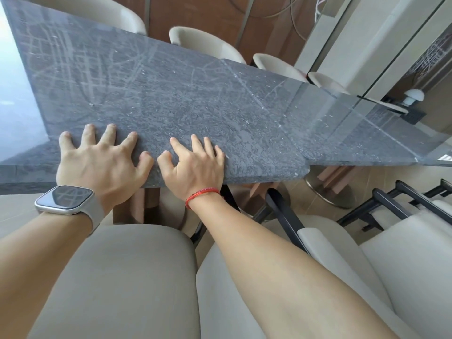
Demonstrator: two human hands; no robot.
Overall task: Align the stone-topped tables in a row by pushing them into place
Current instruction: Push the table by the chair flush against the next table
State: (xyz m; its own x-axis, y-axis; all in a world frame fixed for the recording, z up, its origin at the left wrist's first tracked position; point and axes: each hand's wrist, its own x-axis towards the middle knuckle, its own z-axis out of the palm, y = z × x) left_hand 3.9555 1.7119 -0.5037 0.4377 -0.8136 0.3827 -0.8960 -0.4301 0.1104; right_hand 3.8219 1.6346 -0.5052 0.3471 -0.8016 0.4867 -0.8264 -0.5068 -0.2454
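Head view: grey, white-veined stone-topped table [171, 99] centre frame, near corner jutting out of line with neighbouring table [354, 138] at right. Left hand [97, 165] and right hand [195, 167] lie flat on top near edge, fingers spread, gripping nothing. Beige chairs [117, 277] crowd near side under forearms. Far chairs [205, 42] line opposite edge.

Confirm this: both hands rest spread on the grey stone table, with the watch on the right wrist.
Wrong wrist. In the head view the watch sits on the left wrist; the left hand and right hand rest spread on the table.
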